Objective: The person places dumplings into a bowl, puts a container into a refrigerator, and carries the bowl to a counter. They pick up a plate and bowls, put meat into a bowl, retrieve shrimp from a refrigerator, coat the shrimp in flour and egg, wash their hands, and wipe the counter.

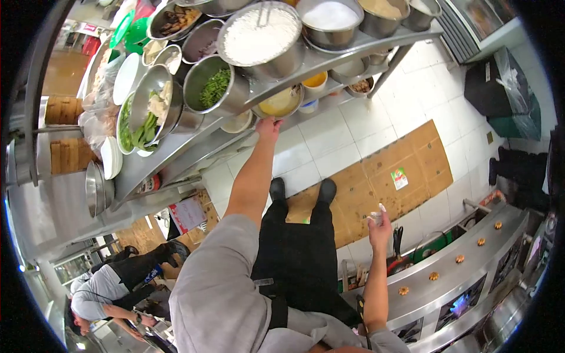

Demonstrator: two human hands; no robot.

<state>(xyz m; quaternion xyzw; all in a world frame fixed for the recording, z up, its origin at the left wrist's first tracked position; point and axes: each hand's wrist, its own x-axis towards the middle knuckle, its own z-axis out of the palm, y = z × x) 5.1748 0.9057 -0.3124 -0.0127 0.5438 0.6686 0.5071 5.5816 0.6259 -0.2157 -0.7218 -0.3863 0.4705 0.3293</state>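
My left hand (268,128) reaches to the near rim of a metal bowl (281,101) of yellow liquid on the shelf under the counter; its fingers are closed on that rim. Out to the right, over the floor, my right hand (379,228) is raised with its fingers bent round something small and whitish that I cannot make out. Above the yellow bowl, on the counter, stand a large bowl of white powder (259,35) and a pot of chopped greens (216,88).
A steel stove (441,288) with brass-coloured knobs curves along the lower right. Flattened cardboard (376,176) lies on the tiled floor under my feet. Another person (106,294) in a grey shirt is at the lower left. A black bin (500,88) stands at the upper right.
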